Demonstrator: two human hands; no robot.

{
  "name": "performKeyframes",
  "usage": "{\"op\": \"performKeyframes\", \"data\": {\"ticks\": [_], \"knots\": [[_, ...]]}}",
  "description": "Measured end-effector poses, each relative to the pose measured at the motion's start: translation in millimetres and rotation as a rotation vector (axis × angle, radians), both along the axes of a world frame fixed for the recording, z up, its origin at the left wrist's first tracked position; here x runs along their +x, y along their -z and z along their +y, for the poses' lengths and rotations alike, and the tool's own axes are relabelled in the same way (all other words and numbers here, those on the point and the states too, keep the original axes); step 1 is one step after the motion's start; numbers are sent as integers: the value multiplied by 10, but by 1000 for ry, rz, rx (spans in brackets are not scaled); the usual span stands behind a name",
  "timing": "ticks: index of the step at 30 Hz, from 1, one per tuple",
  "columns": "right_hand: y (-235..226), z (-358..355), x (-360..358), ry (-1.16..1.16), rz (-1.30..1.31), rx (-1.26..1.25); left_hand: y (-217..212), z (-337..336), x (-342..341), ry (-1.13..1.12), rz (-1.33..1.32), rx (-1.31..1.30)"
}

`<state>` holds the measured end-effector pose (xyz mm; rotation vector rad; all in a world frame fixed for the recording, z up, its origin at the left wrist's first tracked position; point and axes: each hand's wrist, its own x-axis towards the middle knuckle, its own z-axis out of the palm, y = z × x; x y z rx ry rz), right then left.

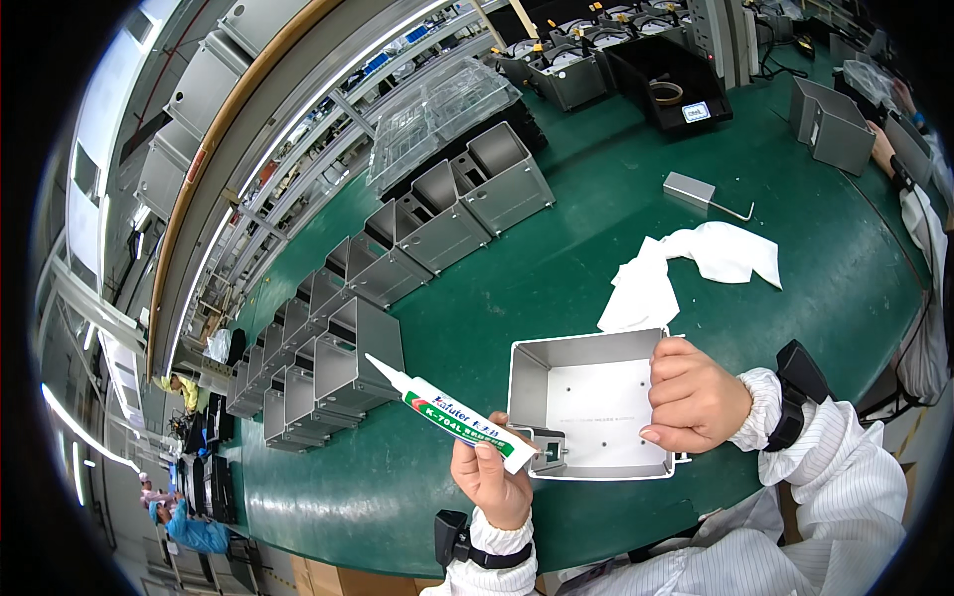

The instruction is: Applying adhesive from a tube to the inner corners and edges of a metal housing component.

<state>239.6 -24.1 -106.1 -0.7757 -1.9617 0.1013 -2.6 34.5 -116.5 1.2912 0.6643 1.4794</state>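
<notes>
My left hand [492,485] is closed around a white and green glue tube [467,425], whose long white nozzle points up and to the left. Just right of it, near the table's front edge, a grey metal box [586,350] lies with its open side up. Small holes dot its floor, and a small bracket with a cut-out sits inside its lower left corner. Fingers of my right hand [696,397] are curled over the box's right wall, gripping it.
Crumpled white cloth or paper [715,253] lies beyond the box, near a hex key [733,211] and a small metal block [688,189]. Rows of similar grey boxes [437,238] line the left. A black bin [668,89] stands behind; a co-worker's hand [881,147] touches another box at right.
</notes>
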Motion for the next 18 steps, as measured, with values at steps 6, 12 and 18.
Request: {"op": "performKeyframes", "data": {"ticks": [6, 12, 18], "knots": [[2, -3, -3, 2, 3, -2, 19, 1, -6, -2, -6, -1], [1, -8, -3, 2, 2, 2, 82, 46, -88, 118, -98, 19], [26, -12, 7, 5, 2, 7, 114, 65, -109, 104, -31, 77]]}}
